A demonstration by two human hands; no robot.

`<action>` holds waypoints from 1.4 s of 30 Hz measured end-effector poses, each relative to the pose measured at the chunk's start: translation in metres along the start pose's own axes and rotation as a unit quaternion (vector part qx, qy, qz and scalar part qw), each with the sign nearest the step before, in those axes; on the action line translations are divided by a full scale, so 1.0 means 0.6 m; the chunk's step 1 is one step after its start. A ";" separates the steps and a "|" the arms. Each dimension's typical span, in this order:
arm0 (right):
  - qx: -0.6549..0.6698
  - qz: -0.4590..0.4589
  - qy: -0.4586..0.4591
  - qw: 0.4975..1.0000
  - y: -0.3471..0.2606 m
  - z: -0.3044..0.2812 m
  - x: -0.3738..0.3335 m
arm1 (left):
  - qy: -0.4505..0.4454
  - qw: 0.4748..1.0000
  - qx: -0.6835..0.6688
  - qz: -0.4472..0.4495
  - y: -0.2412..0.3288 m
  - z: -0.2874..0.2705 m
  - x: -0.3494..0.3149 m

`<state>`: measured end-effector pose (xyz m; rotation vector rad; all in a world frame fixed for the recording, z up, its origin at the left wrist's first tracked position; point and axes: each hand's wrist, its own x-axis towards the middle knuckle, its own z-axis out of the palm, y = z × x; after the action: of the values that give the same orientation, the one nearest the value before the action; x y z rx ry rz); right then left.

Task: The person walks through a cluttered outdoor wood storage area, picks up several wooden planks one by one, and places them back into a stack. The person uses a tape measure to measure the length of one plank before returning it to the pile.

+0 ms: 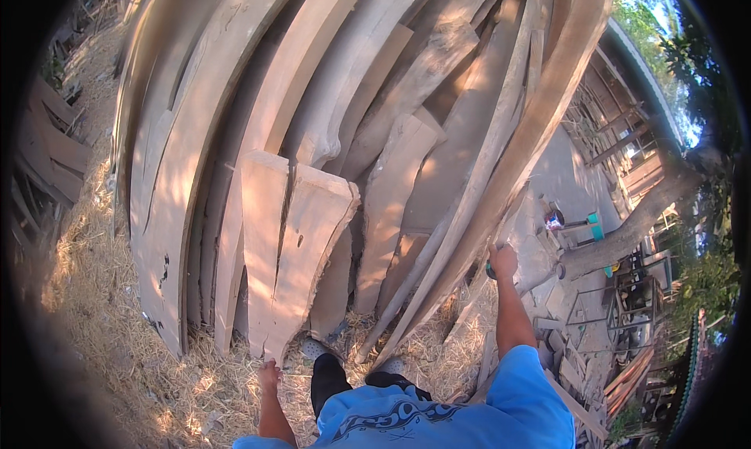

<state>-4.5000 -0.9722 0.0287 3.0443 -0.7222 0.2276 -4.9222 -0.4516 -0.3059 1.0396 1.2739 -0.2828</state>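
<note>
A short, wide wooden board [301, 238] leans in front of the stack, with a long split running down from its top and a rough bark edge on its right. My left hand [270, 377] is at this board's lower end, its fingers closed on the tip. Out to the right, my right hand [503, 261] is closed around a small dark-green thing [490, 271], mostly covered by the fingers. Beside that hand rises a long, narrow plank [501, 187] at the stack's right edge.
Tall rough-sawn planks [199, 136] lean together ahead of me. Straw and wood shavings [156, 378] cover the ground around my feet. A tree trunk [641, 226] slants at the right, near scrap wood [571, 371] and an open shed [626, 128]. More boards [47, 152] lie far left.
</note>
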 end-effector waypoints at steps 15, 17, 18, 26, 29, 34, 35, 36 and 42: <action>0.118 0.020 0.022 0.993 0.020 0.001 -0.016 | -0.007 0.995 0.099 -0.023 0.032 -0.007 -0.054; 0.130 0.019 0.030 0.991 0.023 0.003 -0.016 | -0.034 0.993 0.114 0.013 0.046 -0.006 -0.061; 0.128 0.018 0.032 0.991 0.024 0.005 -0.016 | -0.020 0.990 0.137 0.000 0.051 -0.007 -0.067; 0.146 0.049 0.022 0.988 0.028 0.015 -0.019 | -0.008 0.981 0.184 0.054 0.093 -0.008 -0.110; 0.163 0.057 0.017 0.985 0.032 0.013 -0.022 | -0.015 0.980 0.192 0.058 0.102 -0.012 -0.127; 0.177 0.056 -0.019 0.982 0.040 0.005 -0.023 | -0.015 0.978 0.193 0.072 0.098 -0.008 -0.148; 0.183 0.053 -0.023 0.981 0.040 0.004 -0.022 | -0.002 0.978 0.197 0.068 0.095 -0.008 -0.152; 0.188 0.054 -0.013 0.981 0.041 0.004 -0.022 | -0.017 0.977 0.199 0.078 0.091 -0.008 -0.157; 0.206 0.053 0.027 0.977 0.048 0.025 -0.027 | -0.008 0.962 0.274 0.018 0.030 -0.043 -0.197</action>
<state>-4.5251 -0.9911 0.0109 3.3665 -0.9414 0.5217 -4.9652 -0.4639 -0.1922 1.5234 1.1856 -0.6377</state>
